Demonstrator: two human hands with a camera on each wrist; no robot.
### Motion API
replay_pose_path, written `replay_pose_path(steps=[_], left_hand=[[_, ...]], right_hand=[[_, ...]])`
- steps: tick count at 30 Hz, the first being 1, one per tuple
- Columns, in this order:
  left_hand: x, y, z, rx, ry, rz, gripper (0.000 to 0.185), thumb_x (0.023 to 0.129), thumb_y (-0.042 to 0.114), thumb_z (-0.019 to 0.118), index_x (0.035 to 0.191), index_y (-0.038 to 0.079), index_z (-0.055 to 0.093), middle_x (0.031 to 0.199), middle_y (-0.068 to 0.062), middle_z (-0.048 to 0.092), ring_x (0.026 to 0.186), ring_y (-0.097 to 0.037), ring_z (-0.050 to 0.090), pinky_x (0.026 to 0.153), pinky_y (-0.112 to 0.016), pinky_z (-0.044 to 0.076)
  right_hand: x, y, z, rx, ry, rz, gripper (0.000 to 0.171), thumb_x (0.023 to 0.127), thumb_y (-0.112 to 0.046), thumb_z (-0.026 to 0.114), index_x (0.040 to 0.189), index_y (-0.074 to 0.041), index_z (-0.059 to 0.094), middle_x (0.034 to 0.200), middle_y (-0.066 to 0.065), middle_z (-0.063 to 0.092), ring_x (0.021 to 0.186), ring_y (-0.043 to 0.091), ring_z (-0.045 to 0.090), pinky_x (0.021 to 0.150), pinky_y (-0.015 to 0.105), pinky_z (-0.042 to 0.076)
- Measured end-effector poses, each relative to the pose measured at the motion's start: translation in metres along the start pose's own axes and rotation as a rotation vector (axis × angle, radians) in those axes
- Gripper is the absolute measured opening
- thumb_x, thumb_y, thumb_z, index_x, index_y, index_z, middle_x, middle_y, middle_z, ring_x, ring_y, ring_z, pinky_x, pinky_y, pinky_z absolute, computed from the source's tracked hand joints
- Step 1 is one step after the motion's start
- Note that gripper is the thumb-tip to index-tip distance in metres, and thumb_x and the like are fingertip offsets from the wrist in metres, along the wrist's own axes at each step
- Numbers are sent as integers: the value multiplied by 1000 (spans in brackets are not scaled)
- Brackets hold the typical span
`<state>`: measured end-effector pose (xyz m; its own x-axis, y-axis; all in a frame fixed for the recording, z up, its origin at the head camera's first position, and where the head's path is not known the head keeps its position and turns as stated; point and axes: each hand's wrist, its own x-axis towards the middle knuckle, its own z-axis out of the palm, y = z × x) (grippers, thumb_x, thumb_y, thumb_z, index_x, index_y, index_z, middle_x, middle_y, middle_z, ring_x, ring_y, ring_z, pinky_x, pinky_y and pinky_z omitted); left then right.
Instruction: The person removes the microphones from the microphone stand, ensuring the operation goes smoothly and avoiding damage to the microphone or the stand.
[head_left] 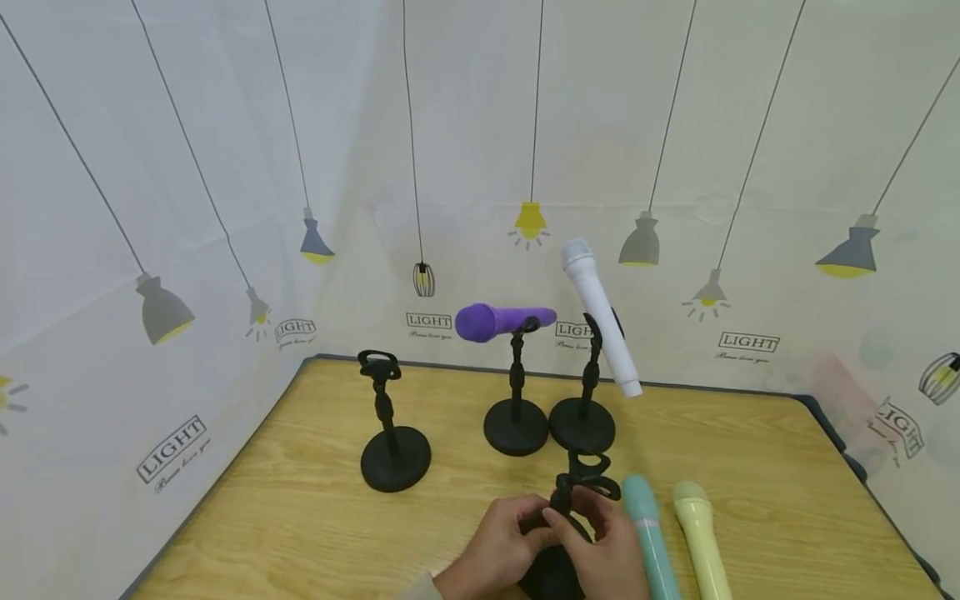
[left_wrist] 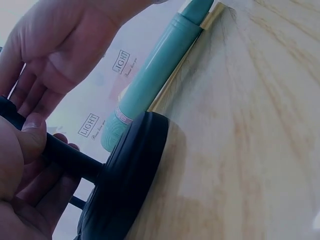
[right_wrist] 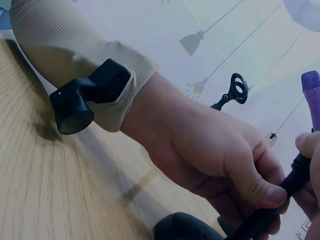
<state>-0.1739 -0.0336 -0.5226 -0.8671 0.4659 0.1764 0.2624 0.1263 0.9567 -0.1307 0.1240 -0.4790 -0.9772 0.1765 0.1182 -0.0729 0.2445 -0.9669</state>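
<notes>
Close to me, both hands are on the pole of a black microphone stand (head_left: pixel 553 575) with a round base and a clip on top. My left hand (head_left: pixel 497 543) grips the pole from the left, its thumb across it in the left wrist view. From the other side my right hand (head_left: pixel 613 550) pinches the same pole (right_wrist: pixel 262 217) between thumb and fingers. The stand's clip (head_left: pixel 592 477) holds no microphone. Right of my hands lie a teal microphone (head_left: pixel 651 537) and a pale yellow microphone (head_left: pixel 701 537) on the table.
Farther back, one stand (head_left: pixel 517 427) carries a purple microphone (head_left: pixel 502 320). Beside it another stand (head_left: pixel 582 425) carries a tilted white microphone (head_left: pixel 600 308). A third stand (head_left: pixel 395 458) at the left has a bare clip. Behind the wooden table (head_left: pixel 300 500) hangs a lamp-printed cloth (head_left: pixel 480 167).
</notes>
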Motion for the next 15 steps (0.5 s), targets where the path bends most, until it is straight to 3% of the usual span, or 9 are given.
replay_pose_path(steps=[5,10,15], left_hand=[[0,2,1,-30,5,-32,18,102,15,75,119,13,81,113,-1,82,107,-5,73,92,-21,58],[1,3,1,-37,6,-28,17,101,15,77,117,14,82,111,-2,82,108,-8,74,92,-21,58],[0,3,1,-30,-5,-40,16,102,17,76,117,14,81,111,0,82,105,-4,73,91,-20,58]], right_hand=[[-3,4,-2,-34,28,-110,28,94,-8,84,120,-3,78,117,9,79,103,2,72,100,38,62],[-3,7,-6,-16,-7,-235,25,95,-2,79,120,-2,77,116,10,80,105,0,73,94,26,63],[-3,8,-11,63,-73,-251,27,96,3,77,123,3,75,118,14,80,106,-1,73,95,15,58]])
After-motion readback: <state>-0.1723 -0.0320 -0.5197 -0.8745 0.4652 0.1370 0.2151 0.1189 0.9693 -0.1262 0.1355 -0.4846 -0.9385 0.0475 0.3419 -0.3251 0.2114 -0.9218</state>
